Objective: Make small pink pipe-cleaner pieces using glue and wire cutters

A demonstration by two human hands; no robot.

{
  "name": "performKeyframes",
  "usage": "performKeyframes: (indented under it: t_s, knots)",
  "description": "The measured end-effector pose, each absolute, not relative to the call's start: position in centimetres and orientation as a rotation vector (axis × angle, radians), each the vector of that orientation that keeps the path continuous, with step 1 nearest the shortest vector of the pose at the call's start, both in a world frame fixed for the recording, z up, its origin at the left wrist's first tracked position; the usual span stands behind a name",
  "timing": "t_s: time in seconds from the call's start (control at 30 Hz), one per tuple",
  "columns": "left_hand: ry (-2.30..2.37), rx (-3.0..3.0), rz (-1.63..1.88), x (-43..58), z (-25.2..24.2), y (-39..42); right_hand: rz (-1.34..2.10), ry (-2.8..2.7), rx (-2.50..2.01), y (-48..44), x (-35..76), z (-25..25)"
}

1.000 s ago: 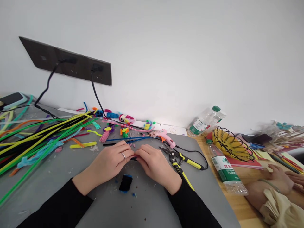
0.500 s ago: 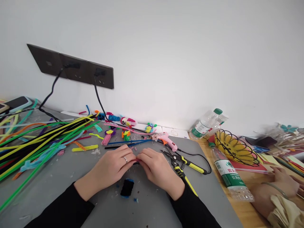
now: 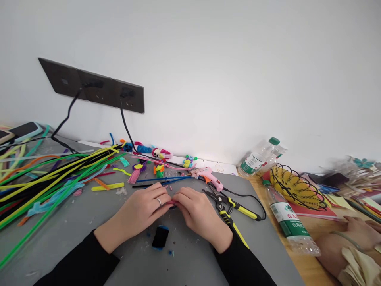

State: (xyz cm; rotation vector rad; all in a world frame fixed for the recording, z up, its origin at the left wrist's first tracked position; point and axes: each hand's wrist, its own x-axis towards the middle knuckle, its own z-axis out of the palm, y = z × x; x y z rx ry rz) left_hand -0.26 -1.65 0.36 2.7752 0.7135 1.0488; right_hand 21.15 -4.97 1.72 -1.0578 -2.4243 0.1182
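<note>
My left hand (image 3: 144,206), with a ring on one finger, and my right hand (image 3: 198,212) meet fingertip to fingertip above the grey mat. Both are closed in a pinch on a small pink pipe cleaner piece (image 3: 172,202), mostly hidden by the fingers. Something dark shows just beneath it; I cannot tell what. Below my hands lies a black fuzzy rectangle (image 3: 160,237) with blue edges, and blue scraps (image 3: 171,252) are beside it. Pliers (image 3: 226,208) with yellow-and-black handles lie right of my right hand. A pink glue gun (image 3: 212,178) rests behind them.
Long pipe cleaners (image 3: 59,174) spread over the left side. Small pipe cleaner figures (image 3: 160,154) line the wall. At right are a water bottle (image 3: 290,222), a yellow basket (image 3: 294,186) and another person's hand (image 3: 357,234). Black cords (image 3: 126,127) hang from wall sockets (image 3: 98,89).
More of the pink piece shows between my fingertips, which have drawn slightly apart. The view has shifted a little; the black rectangle stays on the mat.
</note>
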Motion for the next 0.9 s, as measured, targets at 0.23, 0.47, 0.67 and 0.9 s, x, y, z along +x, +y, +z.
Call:
performKeyframes:
  t_s: [0.23, 0.47, 0.67, 0.9]
  knots:
    - [0.685, 2.808, 1.074, -0.1, 0.5, -1.5, 0.091, -2.449, -1.053, -4.8, 21.2, 1.6]
    - [0.686, 2.814, 1.039, -0.4, 0.7, -1.5, 0.103, -2.454, -1.053, -4.8, 21.2, 1.6]
    - [0.713, 2.742, 1.114, -0.1, -0.2, -1.4, 0.117, -2.445, -1.05, -5.0, 21.1, 1.7]
    - [0.923, 2.622, 1.04, -1.9, 0.5, -0.8, 0.158, -2.338, -1.107, -4.9, 20.9, 1.9]
